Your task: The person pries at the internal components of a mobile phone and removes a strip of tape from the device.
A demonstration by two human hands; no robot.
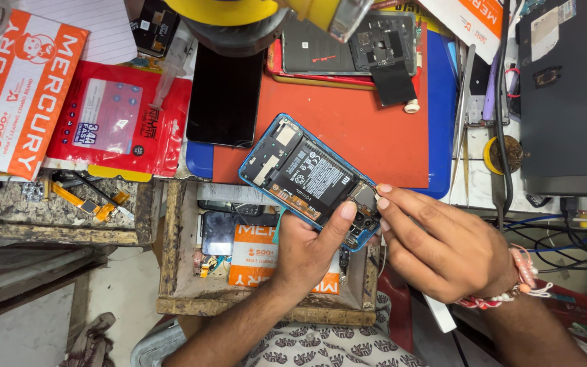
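Head view: an opened phone (305, 178) is gripped by the left hand (310, 250) at the red mat's (348, 122) near edge; the right hand's (443, 248) fingertips (383, 202) are pinched at its end, above an open wooden drawer (178, 272).

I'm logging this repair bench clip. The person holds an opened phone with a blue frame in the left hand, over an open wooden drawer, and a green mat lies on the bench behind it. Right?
Not quite: the mat is red-orange, not green, as the head view shows. The rest holds: the left hand holds the opened phone above the wooden drawer.
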